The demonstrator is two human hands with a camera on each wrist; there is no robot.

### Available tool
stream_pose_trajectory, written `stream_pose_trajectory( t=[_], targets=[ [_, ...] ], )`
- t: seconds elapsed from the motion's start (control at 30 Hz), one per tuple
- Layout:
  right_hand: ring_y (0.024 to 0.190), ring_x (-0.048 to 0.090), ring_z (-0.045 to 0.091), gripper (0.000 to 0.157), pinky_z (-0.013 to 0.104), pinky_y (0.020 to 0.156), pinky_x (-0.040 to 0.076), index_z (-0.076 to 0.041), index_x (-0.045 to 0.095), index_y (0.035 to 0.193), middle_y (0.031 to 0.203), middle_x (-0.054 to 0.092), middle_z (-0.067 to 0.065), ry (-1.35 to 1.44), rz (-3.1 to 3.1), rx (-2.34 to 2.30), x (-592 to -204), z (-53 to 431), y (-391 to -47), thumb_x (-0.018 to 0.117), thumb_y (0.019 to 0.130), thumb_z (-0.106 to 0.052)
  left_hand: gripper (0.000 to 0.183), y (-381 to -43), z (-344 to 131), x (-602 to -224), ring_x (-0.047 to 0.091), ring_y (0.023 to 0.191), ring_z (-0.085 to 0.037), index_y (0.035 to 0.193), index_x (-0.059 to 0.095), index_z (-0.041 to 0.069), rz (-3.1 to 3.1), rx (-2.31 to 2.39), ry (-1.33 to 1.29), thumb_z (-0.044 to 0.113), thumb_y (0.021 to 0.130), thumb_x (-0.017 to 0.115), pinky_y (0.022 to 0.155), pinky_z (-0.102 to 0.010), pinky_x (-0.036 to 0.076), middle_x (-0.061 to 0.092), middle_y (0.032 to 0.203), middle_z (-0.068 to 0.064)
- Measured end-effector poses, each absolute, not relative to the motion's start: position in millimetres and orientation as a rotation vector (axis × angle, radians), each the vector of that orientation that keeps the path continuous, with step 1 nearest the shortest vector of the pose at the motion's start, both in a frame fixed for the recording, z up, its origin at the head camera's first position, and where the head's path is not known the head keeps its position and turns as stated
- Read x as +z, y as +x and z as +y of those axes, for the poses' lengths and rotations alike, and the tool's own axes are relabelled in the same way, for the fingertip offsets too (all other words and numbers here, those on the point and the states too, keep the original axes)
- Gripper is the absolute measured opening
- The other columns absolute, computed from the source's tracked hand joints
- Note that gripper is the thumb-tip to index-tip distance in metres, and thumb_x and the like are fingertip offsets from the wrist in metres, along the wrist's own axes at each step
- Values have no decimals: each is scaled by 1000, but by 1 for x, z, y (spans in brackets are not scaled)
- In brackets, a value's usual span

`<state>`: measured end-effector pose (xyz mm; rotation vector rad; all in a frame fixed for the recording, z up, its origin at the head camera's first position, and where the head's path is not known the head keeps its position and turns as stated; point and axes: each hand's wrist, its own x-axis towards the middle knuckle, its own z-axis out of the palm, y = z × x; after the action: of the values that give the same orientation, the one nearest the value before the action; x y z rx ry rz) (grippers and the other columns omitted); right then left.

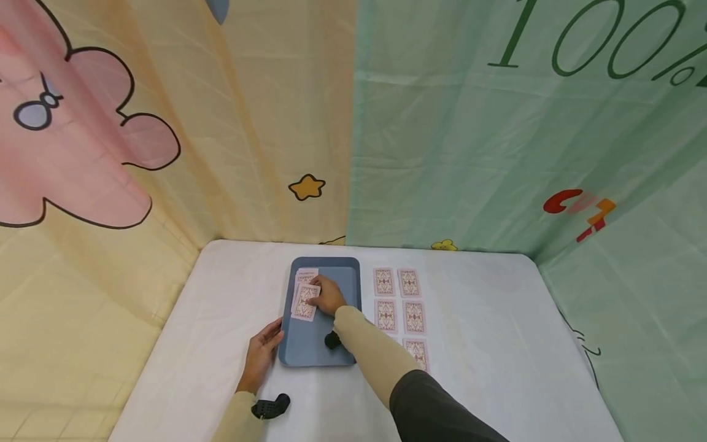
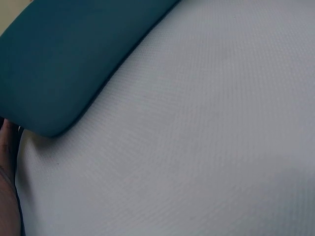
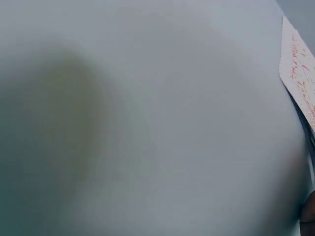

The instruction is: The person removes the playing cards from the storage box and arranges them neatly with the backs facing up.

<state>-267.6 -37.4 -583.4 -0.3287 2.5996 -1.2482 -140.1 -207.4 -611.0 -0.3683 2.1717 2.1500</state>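
Note:
With fingers and thumb at its left edge, my left hand (image 1: 261, 355) touches a blue-grey tray (image 1: 306, 351). My right hand (image 1: 330, 296) reaches across the tray and pinches a playing card (image 1: 303, 303) by its right side, its red patterned back up. Under and behind that card, other playing cards (image 1: 306, 272) lie in the tray's upper left part; how many is hidden. A card (image 3: 299, 73) also shows at the right edge of the blurred right wrist view. In the left wrist view, the tray's corner (image 2: 64, 64) stands beside a sliver of my left fingers (image 2: 7, 152).
Right of the tray, several playing cards (image 1: 414, 317) lie back up in two columns on the white table (image 1: 486, 344); my right sleeve (image 1: 375, 350) covers part of them. Printed curtains (image 1: 442, 153) hang at the table's back and sides.

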Motion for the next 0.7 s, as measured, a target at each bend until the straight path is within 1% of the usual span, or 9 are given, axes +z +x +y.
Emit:
stream_pose_trajectory(
  t=[0.13,0.23,0.37,0.53,0.63,0.7],
  targets=[
    [73,52,14,24,27,67,44,-5,62,108,85,62,6,-320,2553,-1371,-580,-30,-268,71,85,-3,44,-142,-205,-610,43,131,-32,139,45,-6,2161,2148,-362,5,97,53,88,-6,41,46,142,-23],
    [68,49,12,19,26,62,41,-4,64,106,79,60,4,-307,2525,-1428,-579,-25,-267,67,87,-2,44,-141,-204,-609,42,132,-33,139,44,-6,2171,2128,-363,5,98,52,87,-5,40,45,143,-23],
    [71,48,12,18,25,63,40,-5,66,107,81,60,3,-291,2510,-1438,-578,-18,-265,66,90,-6,44,-140,-206,-608,40,133,-35,140,43,-7,2178,2124,-360,4,98,51,86,-3,39,44,144,-24],
    [79,55,13,18,28,68,46,-7,67,108,93,65,6,-294,2471,-1465,-573,-6,-258,66,91,-10,44,-139,-207,-607,40,133,-35,140,43,-7,2187,2124,-349,5,98,51,87,-3,38,43,144,-24],
    [77,56,13,18,28,67,47,-8,68,109,94,67,6,-299,2452,-1480,-569,2,-254,65,92,-11,44,-140,-208,-606,40,133,-35,140,43,-7,2180,2121,-350,5,98,51,87,-3,39,43,144,-24],
    [74,55,13,18,27,65,46,-8,68,109,92,66,6,-307,2453,-1479,-568,8,-251,65,92,-11,44,-140,-208,-606,40,132,-33,140,42,-7,2168,2118,-358,5,98,50,86,-3,38,43,145,-24]
  ],
)
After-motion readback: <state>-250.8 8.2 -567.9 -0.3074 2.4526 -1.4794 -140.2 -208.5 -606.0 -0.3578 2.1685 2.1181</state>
